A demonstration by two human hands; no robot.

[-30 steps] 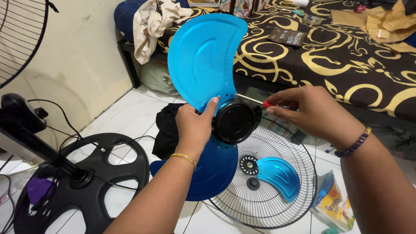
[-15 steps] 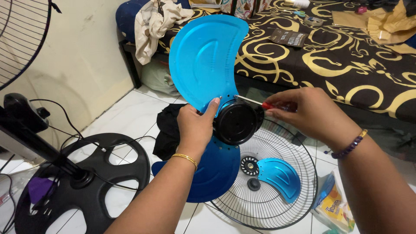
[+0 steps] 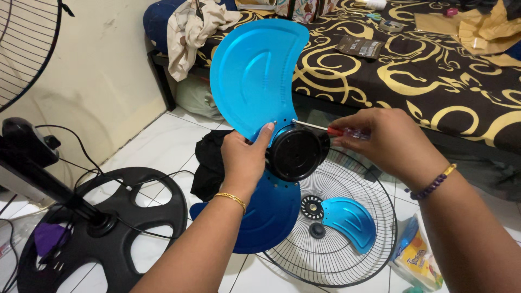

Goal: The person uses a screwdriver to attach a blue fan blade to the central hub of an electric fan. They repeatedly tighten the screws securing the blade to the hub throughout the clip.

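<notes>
My left hand [image 3: 244, 154] grips a fan rotor by the root of its upright blue blade [image 3: 255, 73], thumb beside the black hub [image 3: 294, 153]. A second blue blade [image 3: 268, 214] hangs below the hub. My right hand [image 3: 385, 141] holds a red-handled screwdriver [image 3: 339, 131], its metal tip touching the blade's base at the hub's top edge. A loose third blue blade [image 3: 350, 220] lies on a wire fan guard [image 3: 336, 255] on the floor.
A black fan base [image 3: 108, 233] with its pole and cables stands at the left. Another wire guard [image 3: 24, 49] leans on the wall. A bed [image 3: 434, 70] with black-and-gold cover fills the back. A tissue packet [image 3: 418, 255] lies at the right, black cloth [image 3: 209, 157] behind the rotor.
The screwdriver tip has shifted slightly along the blade's base near the hub; my right hand moved a little with it. My left hand keeps its hold on the rotor.
</notes>
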